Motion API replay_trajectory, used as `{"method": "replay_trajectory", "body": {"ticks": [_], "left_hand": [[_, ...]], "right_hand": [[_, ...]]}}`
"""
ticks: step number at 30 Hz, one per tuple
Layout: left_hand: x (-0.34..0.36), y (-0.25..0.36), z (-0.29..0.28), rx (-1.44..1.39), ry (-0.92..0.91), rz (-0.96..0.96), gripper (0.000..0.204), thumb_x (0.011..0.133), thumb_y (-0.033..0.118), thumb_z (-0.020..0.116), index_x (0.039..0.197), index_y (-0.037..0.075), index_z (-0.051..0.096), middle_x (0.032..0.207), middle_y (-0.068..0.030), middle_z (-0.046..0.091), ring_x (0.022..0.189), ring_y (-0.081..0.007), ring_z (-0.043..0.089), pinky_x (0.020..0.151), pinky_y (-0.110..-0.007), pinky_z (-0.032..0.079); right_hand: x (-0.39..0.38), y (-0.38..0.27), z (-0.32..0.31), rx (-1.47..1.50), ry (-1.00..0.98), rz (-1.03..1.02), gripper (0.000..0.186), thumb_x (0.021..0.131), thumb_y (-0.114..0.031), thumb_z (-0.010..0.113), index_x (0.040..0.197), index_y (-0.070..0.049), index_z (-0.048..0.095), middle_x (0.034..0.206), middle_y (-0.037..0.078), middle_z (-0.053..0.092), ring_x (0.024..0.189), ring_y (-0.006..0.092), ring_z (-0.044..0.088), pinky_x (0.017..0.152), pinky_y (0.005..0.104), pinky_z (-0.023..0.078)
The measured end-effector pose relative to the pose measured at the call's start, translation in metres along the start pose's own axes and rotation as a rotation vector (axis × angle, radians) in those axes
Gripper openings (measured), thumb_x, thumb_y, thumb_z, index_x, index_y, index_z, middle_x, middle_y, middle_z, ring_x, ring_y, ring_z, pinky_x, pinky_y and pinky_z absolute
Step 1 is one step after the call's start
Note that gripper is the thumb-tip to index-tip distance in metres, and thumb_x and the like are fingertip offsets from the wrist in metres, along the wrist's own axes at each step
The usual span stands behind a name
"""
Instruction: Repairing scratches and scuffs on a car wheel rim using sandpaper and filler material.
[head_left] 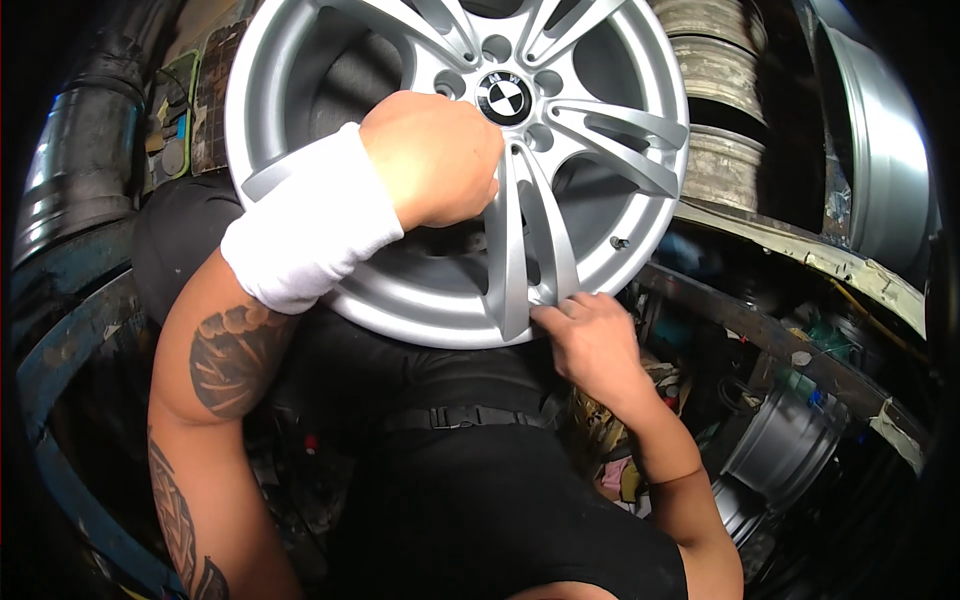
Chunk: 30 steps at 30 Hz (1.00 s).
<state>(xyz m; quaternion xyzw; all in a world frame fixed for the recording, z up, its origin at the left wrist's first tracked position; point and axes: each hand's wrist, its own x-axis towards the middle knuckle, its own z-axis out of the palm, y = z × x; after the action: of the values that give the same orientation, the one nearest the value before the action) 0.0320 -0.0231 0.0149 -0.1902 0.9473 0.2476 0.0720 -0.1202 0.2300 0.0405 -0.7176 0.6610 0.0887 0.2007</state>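
A silver alloy wheel (pixel 520 215) with paired spokes lies face up across my lap. Its round centre cap (pixel 505 98) is black and white, with bolt holes around it. My left hand (pixel 432 158), below a white wristband (pixel 315 218), is closed over the left spoke beside the hub; its fingertips are mostly hidden. At the wheel's near edge, my right hand (pixel 592 340) has its thumb and fingers pressed together against the outer end of the lower spoke pair. Whatever may be between those fingers is too small to make out. A valve stem (pixel 620 243) sticks out right of that spoke pair.
Several dusty wheels (pixel 712 105) are stacked behind on the right, with a silver rim (pixel 882 140) beside them. Another rim (pixel 785 445) sits lower right, under a metal rail (pixel 740 315). A shiny metal cylinder (pixel 80 160) and a blue frame (pixel 75 365) stand on the left.
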Motion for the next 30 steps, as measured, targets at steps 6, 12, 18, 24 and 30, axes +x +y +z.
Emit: {"method": "replay_trajectory", "body": {"ticks": [6, 12, 18, 24, 30], "left_hand": [[-0.004, -0.001, 0.004, 0.000, 0.010, -0.021, 0.031, 0.092, 0.031, 0.069, 0.086, 0.002, 0.076, 0.077, -0.0201, 0.073, 0.078, -0.0409, 0.073, 0.074, -0.049, 0.059], [-0.002, 0.000, 0.004, 0.006, 0.035, 0.002, 0.031, 0.093, 0.032, 0.068, 0.085, 0.003, 0.077, 0.076, -0.0207, 0.072, 0.077, -0.0417, 0.072, 0.074, -0.050, 0.059], [-0.003, 0.005, 0.000, -0.029, -0.005, 0.020, 0.029, 0.094, 0.032, 0.068, 0.091, 0.005, 0.079, 0.076, -0.0204, 0.072, 0.077, -0.0414, 0.072, 0.074, -0.050, 0.058], [-0.006, 0.011, 0.003, -0.135, -0.155, 0.083, 0.029, 0.095, 0.032, 0.067, 0.093, 0.006, 0.080, 0.075, -0.0204, 0.072, 0.077, -0.0414, 0.071, 0.075, -0.050, 0.057], [-0.004, 0.024, 0.002, -0.119, -0.230, 0.107, 0.030, 0.095, 0.032, 0.067, 0.093, 0.005, 0.079, 0.075, -0.0197, 0.072, 0.077, -0.0414, 0.071, 0.074, -0.050, 0.057]], "right_hand": [[-0.004, 0.002, 0.002, -0.017, 0.005, 0.047, 0.024, 0.077, -0.006, 0.067, 0.099, -0.012, 0.074, 0.078, 0.005, 0.068, 0.082, 0.0264, 0.068, 0.076, 0.0418, 0.051], [-0.003, -0.004, 0.002, -0.054, -0.010, 0.078, 0.018, 0.084, -0.006, 0.069, 0.101, -0.009, 0.075, 0.069, 0.010, 0.065, 0.072, 0.0312, 0.066, 0.071, 0.0422, 0.049], [-0.009, 0.000, 0.012, 0.056, 0.047, 0.129, 0.015, 0.087, -0.007, 0.068, 0.100, -0.007, 0.074, 0.069, 0.011, 0.066, 0.074, 0.0302, 0.068, 0.073, 0.0415, 0.048], [-0.022, -0.007, -0.031, 0.061, 0.080, 0.125, 0.029, 0.079, -0.002, 0.065, 0.106, -0.009, 0.074, 0.076, 0.008, 0.070, 0.073, 0.0278, 0.066, 0.076, 0.0395, 0.048], [-0.022, -0.006, -0.015, 0.181, 0.185, 0.116, 0.022, 0.087, -0.003, 0.071, 0.107, -0.009, 0.074, 0.072, 0.006, 0.066, 0.072, 0.0282, 0.064, 0.073, 0.0396, 0.047]]}}
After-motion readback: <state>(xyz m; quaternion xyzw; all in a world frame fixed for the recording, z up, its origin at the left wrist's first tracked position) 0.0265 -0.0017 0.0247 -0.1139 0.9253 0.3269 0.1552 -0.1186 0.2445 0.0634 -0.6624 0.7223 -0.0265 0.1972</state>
